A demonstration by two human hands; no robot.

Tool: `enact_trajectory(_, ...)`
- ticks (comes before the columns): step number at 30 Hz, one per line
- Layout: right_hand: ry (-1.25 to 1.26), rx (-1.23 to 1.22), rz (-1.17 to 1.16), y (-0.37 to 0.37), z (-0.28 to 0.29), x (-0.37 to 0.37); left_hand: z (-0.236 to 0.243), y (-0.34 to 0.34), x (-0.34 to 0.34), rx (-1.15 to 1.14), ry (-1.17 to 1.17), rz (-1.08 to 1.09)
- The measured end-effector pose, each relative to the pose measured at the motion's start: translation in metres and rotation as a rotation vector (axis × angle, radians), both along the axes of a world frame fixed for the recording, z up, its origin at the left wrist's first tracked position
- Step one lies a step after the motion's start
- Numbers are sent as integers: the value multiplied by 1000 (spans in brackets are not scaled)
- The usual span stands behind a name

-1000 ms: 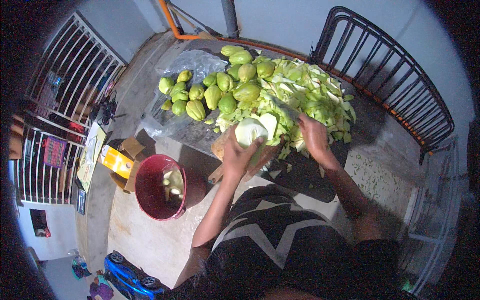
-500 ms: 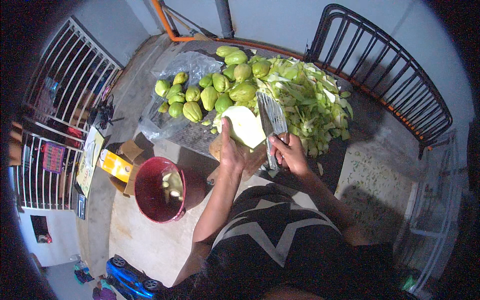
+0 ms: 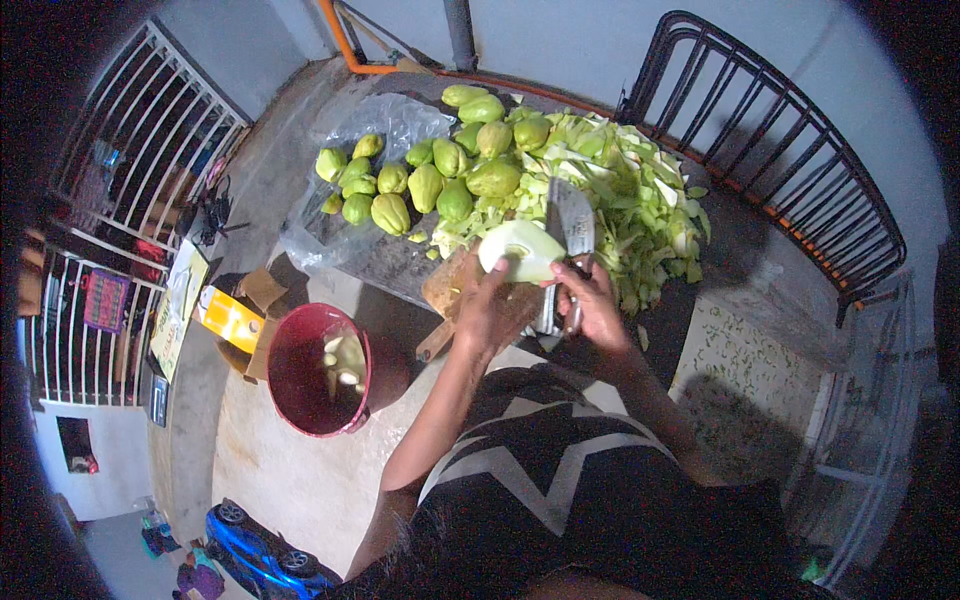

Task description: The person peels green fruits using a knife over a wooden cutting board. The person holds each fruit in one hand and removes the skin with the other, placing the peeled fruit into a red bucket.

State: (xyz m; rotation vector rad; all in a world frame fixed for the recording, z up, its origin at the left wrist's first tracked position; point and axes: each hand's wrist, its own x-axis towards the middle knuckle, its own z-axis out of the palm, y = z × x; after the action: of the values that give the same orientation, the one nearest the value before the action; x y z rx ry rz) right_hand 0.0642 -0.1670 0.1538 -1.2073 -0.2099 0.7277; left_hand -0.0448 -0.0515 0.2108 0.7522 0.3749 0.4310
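- Gripping a pale peeled fruit (image 3: 518, 248) from 7 o'clock, the left hand (image 3: 485, 302) keeps its thumb on the near side; the fruit sits just off the middle of the view, toward 1 o'clock.
- At the fruit's 4 o'clock, the right hand (image 3: 592, 308) is closed round a broad-bladed knife (image 3: 570, 215), the blade pointing up toward 12, fingertips close to the fruit; whether they touch it I can't tell.
- Bare flesh is probably slick, so a weak hold could let it drop onto the wooden board (image 3: 445, 288) at 8 o'clock.
- A wrist turn with hands this near could bring the edge against left fingers.
- The pile of peel (image 3: 645, 215) at 2 o'clock might snag the blade if it swings wide.
- Compared with half a second ago, the fruit's broad pale face has tipped away, and the hands are closer together.
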Motion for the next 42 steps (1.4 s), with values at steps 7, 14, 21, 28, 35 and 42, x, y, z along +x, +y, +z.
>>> enact_trajectory(7, -268, -197, -16, -57, -9, 42, -56, -24, -1, -62, 138, -344)
enact_trajectory(14, -378, -323, 104, -50, 6, 29, -77, -26, 9, -423, 119, -590)
enact_trajectory(21, -494, -472, 138, -38, 64, 22, -45, 6, 9, -456, 38, -310)
enact_trajectory(28, -684, -586, 327, -52, 112, 7, 2, 48, 3, -303, -127, -154)
enact_trajectory(35, -500, -494, 447, -42, 107, -5, 7, 55, 10, -160, -140, 239)
enact_trajectory(42, -459, -396, 438, -43, 106, -11, 21, 50, 13, -67, -82, 309)
